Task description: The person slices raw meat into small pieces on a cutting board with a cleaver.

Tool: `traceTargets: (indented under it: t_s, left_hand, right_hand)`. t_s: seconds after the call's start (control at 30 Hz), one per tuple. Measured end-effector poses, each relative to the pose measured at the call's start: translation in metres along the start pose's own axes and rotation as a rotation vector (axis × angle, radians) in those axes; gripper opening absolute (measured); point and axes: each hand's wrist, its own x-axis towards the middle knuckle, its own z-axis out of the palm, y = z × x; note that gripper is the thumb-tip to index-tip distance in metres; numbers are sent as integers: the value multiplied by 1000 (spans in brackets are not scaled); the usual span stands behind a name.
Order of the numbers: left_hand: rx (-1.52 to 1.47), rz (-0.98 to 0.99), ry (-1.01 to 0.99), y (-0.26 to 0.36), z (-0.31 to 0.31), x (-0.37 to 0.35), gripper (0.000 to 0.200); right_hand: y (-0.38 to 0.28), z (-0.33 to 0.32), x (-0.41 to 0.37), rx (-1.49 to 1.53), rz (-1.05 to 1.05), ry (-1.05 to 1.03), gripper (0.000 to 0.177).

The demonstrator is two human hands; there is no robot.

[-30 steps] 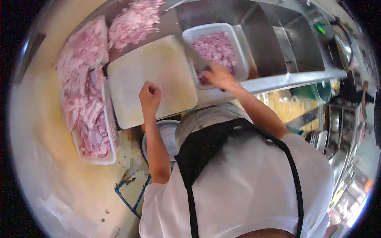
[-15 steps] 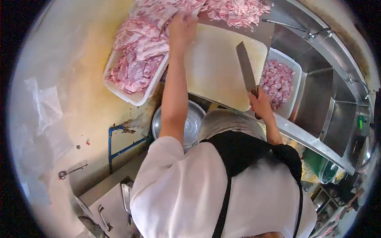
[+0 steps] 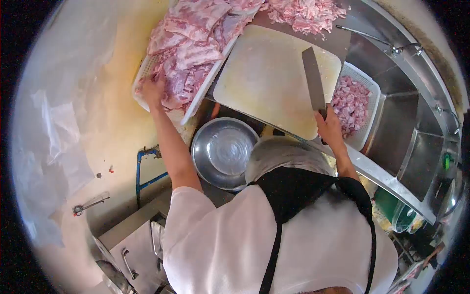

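Observation:
My right hand [image 3: 331,128] is wrapped around the handle of a cleaver [image 3: 314,81], a broad rectangular blade that lies over the right part of a white cutting board [image 3: 264,73]. At the near left corner of a white plastic basket [image 3: 199,101], my left hand [image 3: 152,91] reaches in against the raw meat. Its fingers are blurred and partly lost among the pieces, so I cannot tell if they grip any. Large slabs of raw ribs [image 3: 188,36] are heaped in the basket, with smaller cuts of meat [image 3: 183,81] at its near end.
Right of the board, a second white basket [image 3: 373,105] holds diced meat [image 3: 351,103]. A pile of meat pieces [image 3: 306,14] lies beyond the board. Below the board's left edge sits a steel bowl [image 3: 225,152]. Steel sinks [image 3: 396,115] line the right side, and a blue pipe [image 3: 138,171] runs along the left wall.
My left hand has left the far slabs and come back to the basket's near left corner. The cleaver remains in my right hand over the board. The view has shifted slightly.

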Motion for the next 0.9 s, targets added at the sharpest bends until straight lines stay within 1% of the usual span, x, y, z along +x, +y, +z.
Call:
traceTargets:
  t_s: [0.03,0.07,0.1,0.13,0.17,0.2,0.23,0.27,0.33,0.37,0.43,0.47,0.53,0.57,0.6,0.67,0.7,0.73,0.77,0.8,0.83,0.87,0.9]
  left_hand:
    - [-101,46,-96,12,-10,-2,57]
    - [-104,44,-101,16,-3,0,57]
    - [-93,116,-104,22,5,5,58]
    - [-81,184,-107,23,16,11,59]
    - [-82,176,-111,19,27,20,59]
    - [-15,158,-152,16,36,31,58]
    - [52,143,-192,19,40,36,58]
    - [52,143,-194,21,44,38,58]
    - [300,117,-166,28,51,38,55]
    - [302,125,-168,28,48,40,55]
    - [-7,92,-275,23,35,51,51]
    - [-9,105,-278,16,36,59,51]
    - [145,11,18,5,40,76,51]
    - [138,24,16,5,42,80,51]
    - [-71,38,-42,7,46,82,49]
    - [-488,64,-182,8,62,86,44]
    - [-308,198,-186,-14,75,104,41]
    - [-315,211,-206,-29,88,118,41]
    - [-481,202,-289,-41,97,127,42]
    - [-644,187,-369,-46,103,130,44]
    - [-584,28,-326,-45,98,126,43]
    - [-583,35,-333,-44,95,122,43]
    - [-371,226,-287,-41,92,119,44]
  right_hand:
    - [-16,-6,-1,7,9,-30,43]
    - [-24,-9,-1,14,16,-62,45]
    - [-19,-6,-1,9,18,-65,45]
    - [-9,-1,0,-31,-33,-32,44]
    - [-6,1,0,-70,-84,0,43]
    - [-4,2,0,-72,-83,-4,43]
    - [-5,2,0,-53,-38,-19,43]
    - [-6,1,0,-32,6,-32,43]
    - [-6,0,-2,-19,-16,-32,43]
    - [-5,0,-2,-6,-39,-30,44]
    - [-5,2,-4,16,-8,-12,44]
    - [-5,1,-6,32,12,-1,45]
    - [-6,0,-8,51,57,-10,45]
    - [-6,0,-10,66,101,-33,46]
    - [-6,0,-10,66,109,-18,46]
    - [-3,-1,-11,14,41,0,47]
    - [-2,0,-12,10,62,15,47]
    - [-1,1,-12,-18,-14,46,48]
    - [1,3,-13,-45,-93,71,48]
    - [5,5,-14,-46,-80,75,48]
    - [6,8,-13,-51,-113,91,48]
    - [7,9,-13,-56,-149,108,49]
    - [8,11,-14,-56,-144,112,49]
